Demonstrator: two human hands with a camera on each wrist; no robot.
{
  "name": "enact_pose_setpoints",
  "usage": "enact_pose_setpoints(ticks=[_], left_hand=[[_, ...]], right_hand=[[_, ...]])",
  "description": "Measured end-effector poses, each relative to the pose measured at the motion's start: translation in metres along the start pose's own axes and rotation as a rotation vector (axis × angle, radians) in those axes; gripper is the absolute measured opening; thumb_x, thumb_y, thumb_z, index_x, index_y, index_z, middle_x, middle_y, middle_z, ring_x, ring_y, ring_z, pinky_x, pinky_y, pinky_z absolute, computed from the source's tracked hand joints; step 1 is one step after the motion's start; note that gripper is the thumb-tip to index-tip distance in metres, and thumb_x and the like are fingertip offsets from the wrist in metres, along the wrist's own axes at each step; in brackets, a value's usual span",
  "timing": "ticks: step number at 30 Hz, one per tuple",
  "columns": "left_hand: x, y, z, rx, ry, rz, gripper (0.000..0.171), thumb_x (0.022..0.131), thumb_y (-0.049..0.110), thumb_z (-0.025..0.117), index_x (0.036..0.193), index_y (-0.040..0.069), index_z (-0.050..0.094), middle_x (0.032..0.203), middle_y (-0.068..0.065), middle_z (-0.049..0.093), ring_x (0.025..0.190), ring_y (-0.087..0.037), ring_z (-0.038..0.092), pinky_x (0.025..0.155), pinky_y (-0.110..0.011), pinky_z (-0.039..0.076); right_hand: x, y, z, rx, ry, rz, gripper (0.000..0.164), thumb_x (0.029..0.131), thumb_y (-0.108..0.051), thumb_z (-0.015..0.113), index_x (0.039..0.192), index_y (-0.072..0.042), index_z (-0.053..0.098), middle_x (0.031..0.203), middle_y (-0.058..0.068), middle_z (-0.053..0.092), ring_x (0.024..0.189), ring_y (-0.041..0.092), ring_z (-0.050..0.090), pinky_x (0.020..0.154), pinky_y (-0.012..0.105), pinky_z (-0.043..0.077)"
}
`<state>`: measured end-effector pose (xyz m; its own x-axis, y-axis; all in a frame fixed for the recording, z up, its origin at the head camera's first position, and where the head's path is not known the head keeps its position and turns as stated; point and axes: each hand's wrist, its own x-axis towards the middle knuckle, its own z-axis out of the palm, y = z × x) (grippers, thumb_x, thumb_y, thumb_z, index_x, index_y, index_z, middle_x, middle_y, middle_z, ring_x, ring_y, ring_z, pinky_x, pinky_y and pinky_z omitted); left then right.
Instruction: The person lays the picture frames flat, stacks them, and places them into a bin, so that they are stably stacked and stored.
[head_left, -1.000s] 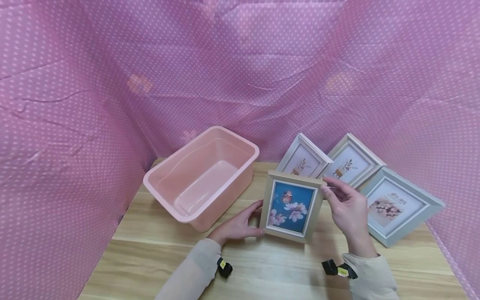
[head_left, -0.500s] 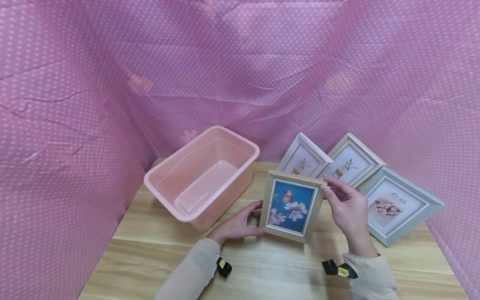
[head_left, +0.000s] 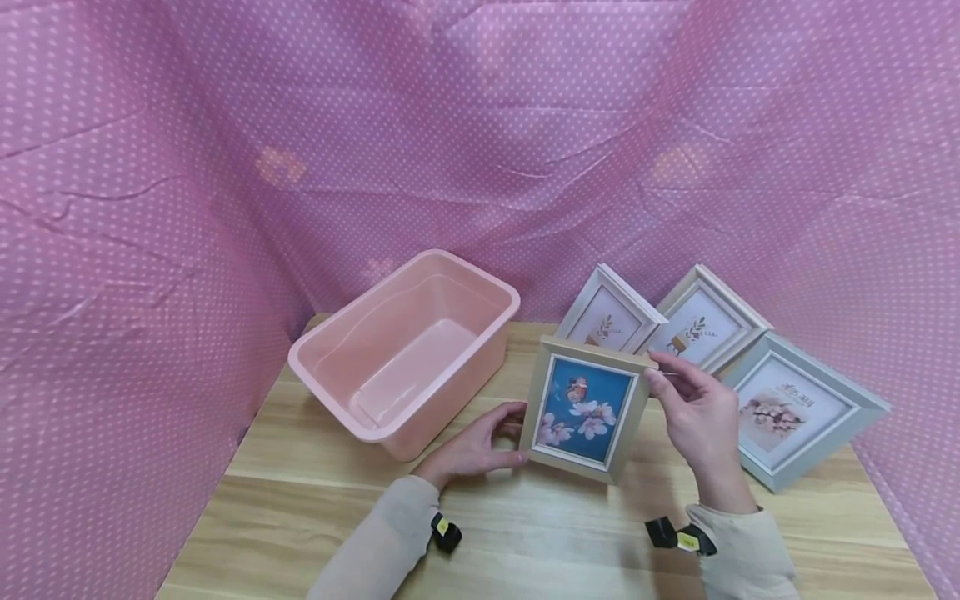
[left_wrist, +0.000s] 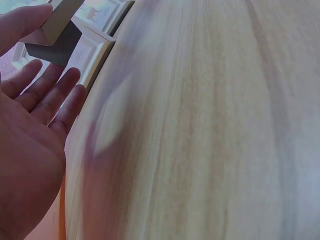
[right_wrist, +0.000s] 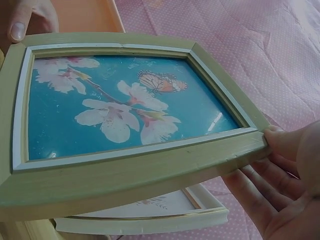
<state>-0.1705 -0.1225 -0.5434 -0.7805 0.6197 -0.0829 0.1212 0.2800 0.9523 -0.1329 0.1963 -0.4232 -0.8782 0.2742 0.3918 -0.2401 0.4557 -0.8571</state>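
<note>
A picture frame [head_left: 581, 412] with a wide gold-beige border is held up, tilted, over the wooden table. Its picture has white-pink blossoms and a butterfly on blue. My right hand [head_left: 697, 425] pinches its upper right corner, with the thumb in front and the fingers behind. At the lower left side, my left hand [head_left: 476, 450] holds the edge between the thumb and spread fingers, partly hidden by the frame. In the left wrist view the thumb lies on the frame's edge [left_wrist: 57, 22], and the fingers reach behind toward its dark back [left_wrist: 55, 47].
A pink plastic tub [head_left: 442, 417] stands at the left. Behind the held frame, a small white frame [head_left: 633, 304] and a cream frame [head_left: 723, 296] lean near the curtain. A grey-blue frame [head_left: 813, 450] stands at the right. Pink dotted cloth [head_left: 480, 167] surrounds the table [head_left: 525, 550].
The held picture frame has shifted very slightly up and to the right. Both hands keep the same hold, and the tub and other frames stay in place.
</note>
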Motion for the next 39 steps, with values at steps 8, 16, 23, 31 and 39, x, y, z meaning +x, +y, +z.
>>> enact_pose_setpoints(ticks=[8,16,23,31,39], left_hand=[[-0.001,-0.003,-0.001,-0.011,-0.018,0.040,0.066,0.095,0.014,0.081,0.153,0.002,0.051,0.141,-0.017,0.066,0.120,-0.017,0.069,0.114,-0.037,0.056],[-0.003,-0.002,-0.001,-0.006,-0.025,0.020,0.058,0.096,0.014,0.080,0.148,0.000,0.057,0.134,-0.016,0.068,0.109,-0.011,0.070,0.104,-0.029,0.060],[-0.004,-0.005,-0.001,-0.012,-0.018,0.042,0.050,0.095,0.010,0.079,0.140,-0.004,0.061,0.131,-0.019,0.068,0.106,-0.010,0.070,0.101,-0.027,0.061],[-0.006,-0.007,0.002,-0.010,0.017,0.024,0.042,0.094,0.011,0.080,0.131,-0.002,0.066,0.127,-0.016,0.070,0.105,-0.011,0.069,0.100,-0.023,0.060],[-0.007,-0.009,0.006,0.014,0.045,0.016,0.037,0.095,0.014,0.081,0.127,0.000,0.070,0.123,-0.013,0.073,0.105,-0.010,0.070,0.101,-0.027,0.061]], right_hand=[[0.000,0.000,-0.002,-0.017,0.002,0.024,0.023,0.099,-0.010,0.078,0.122,-0.007,0.081,0.101,0.016,0.082,0.080,-0.014,0.069,0.070,0.005,0.055],[0.000,0.004,-0.002,-0.014,-0.002,0.061,0.025,0.099,-0.012,0.079,0.124,-0.010,0.081,0.100,-0.001,0.082,0.082,-0.014,0.069,0.072,0.004,0.055],[-0.001,0.005,-0.001,-0.021,-0.007,0.059,0.026,0.099,-0.012,0.079,0.125,-0.009,0.080,0.105,0.013,0.083,0.082,-0.015,0.068,0.071,0.004,0.055],[-0.002,0.008,-0.001,-0.030,0.001,0.068,0.025,0.099,-0.014,0.079,0.124,-0.008,0.081,0.104,0.011,0.083,0.081,-0.016,0.068,0.070,0.005,0.055],[-0.001,0.012,-0.002,-0.011,-0.028,0.127,0.028,0.098,-0.017,0.081,0.126,-0.012,0.081,0.102,-0.002,0.083,0.082,-0.014,0.070,0.072,0.006,0.056]])
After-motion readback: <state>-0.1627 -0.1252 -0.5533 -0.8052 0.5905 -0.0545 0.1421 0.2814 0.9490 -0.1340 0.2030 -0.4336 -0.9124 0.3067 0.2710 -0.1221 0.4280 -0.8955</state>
